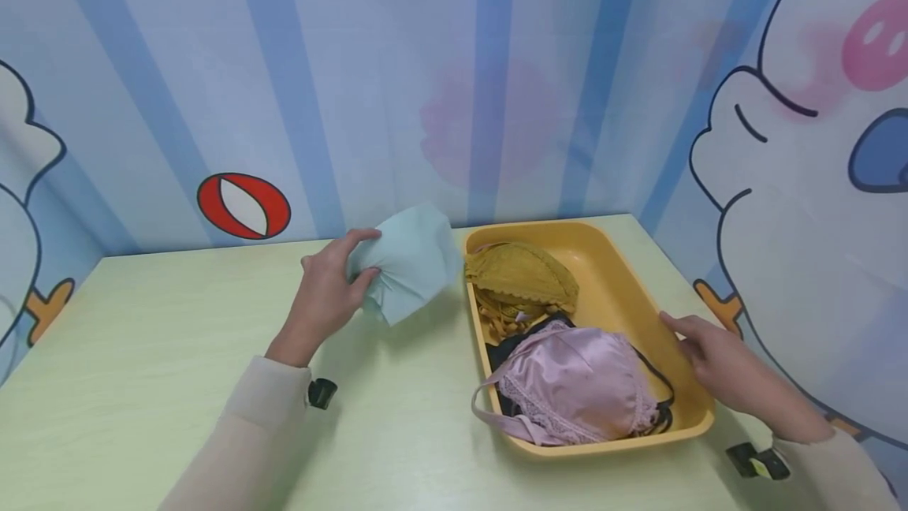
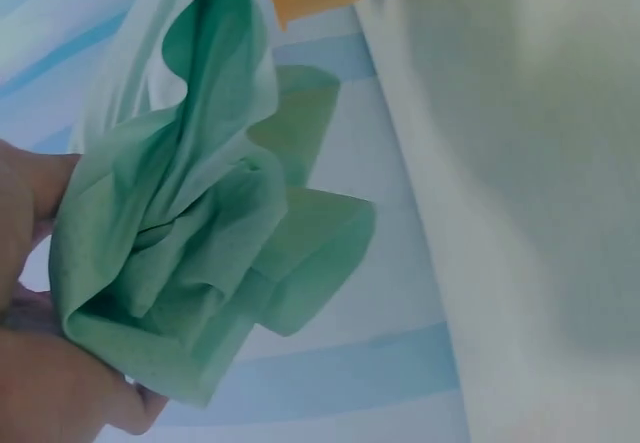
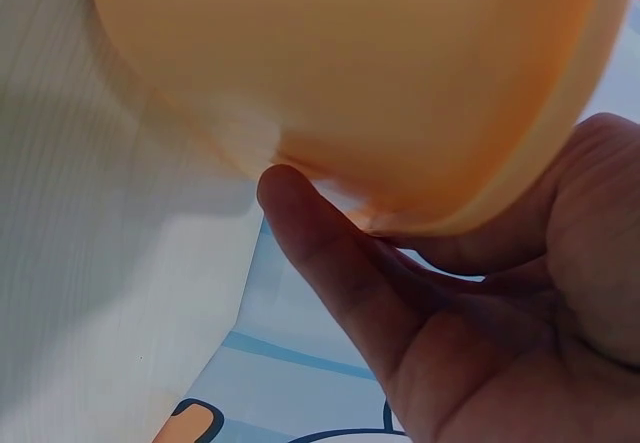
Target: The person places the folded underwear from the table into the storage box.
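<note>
My left hand (image 1: 328, 290) pinches a pale mint-green piece of thin, smooth cloth (image 1: 411, 262) above the table, left of a yellow plastic tray (image 1: 617, 259). In the left wrist view the cloth (image 2: 180, 233) hangs in loose folds from the fingers; its exact kind is not clear. My right hand (image 1: 731, 369) grips the tray's right side, with the tray wall (image 3: 380, 83) between fingers and thumb in the right wrist view. Inside the tray, a mustard lace bra (image 1: 525, 278) lies at the back left. A pink satin bra (image 1: 578, 381) lies in front, over something black.
The pale wood-look table (image 1: 177, 369) extends left of the tray. A blue striped backdrop (image 1: 397, 85) with cartoon figures stands behind it and along the sides. One pink strap (image 1: 489, 412) hangs over the tray's left rim.
</note>
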`<state>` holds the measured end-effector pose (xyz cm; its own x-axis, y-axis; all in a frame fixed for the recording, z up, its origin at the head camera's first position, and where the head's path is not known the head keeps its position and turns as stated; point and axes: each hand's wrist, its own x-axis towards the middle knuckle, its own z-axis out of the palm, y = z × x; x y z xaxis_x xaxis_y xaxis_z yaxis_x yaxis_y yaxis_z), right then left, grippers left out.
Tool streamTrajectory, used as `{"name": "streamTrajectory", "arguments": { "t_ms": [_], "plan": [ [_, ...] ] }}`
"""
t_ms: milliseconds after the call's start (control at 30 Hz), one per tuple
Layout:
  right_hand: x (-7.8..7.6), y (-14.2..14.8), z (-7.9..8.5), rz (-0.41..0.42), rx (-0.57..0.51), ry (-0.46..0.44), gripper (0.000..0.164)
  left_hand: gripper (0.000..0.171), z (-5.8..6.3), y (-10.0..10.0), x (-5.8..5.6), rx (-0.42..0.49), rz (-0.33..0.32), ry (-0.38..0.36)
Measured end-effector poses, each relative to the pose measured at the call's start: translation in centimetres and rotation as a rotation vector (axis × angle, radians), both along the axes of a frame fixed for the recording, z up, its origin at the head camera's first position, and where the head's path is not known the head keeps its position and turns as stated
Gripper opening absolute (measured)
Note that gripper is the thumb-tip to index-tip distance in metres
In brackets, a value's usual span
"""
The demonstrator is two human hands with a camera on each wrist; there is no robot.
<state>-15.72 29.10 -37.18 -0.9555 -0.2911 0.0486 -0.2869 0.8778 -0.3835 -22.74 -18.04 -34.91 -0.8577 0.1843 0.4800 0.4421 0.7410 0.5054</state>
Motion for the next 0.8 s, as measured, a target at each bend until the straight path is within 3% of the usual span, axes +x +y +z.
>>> {"name": "streamTrajectory", "arguments": {
  "t_ms": [133,333,500,800],
  "plan": [
    [0.0,0.0,0.0,-0.004,0.004,-0.001,0.043,0.048,0.5,0.5,-0.1,0.045,-0.025,0.074],
    [0.0,0.0,0.0,-0.001,0.009,0.007,0.043,0.048,1.1,2.4,-0.7,0.051,-0.081,0.110],
    [0.1,0.3,-0.1,-0.001,0.015,0.020,0.042,0.047,1.3,5.3,-1.5,0.049,-0.132,0.115],
    [0.2,0.1,0.0,0.008,0.006,0.039,0.041,0.048,1.2,12.0,-2.9,-0.013,-0.220,0.061]
  ]
}}
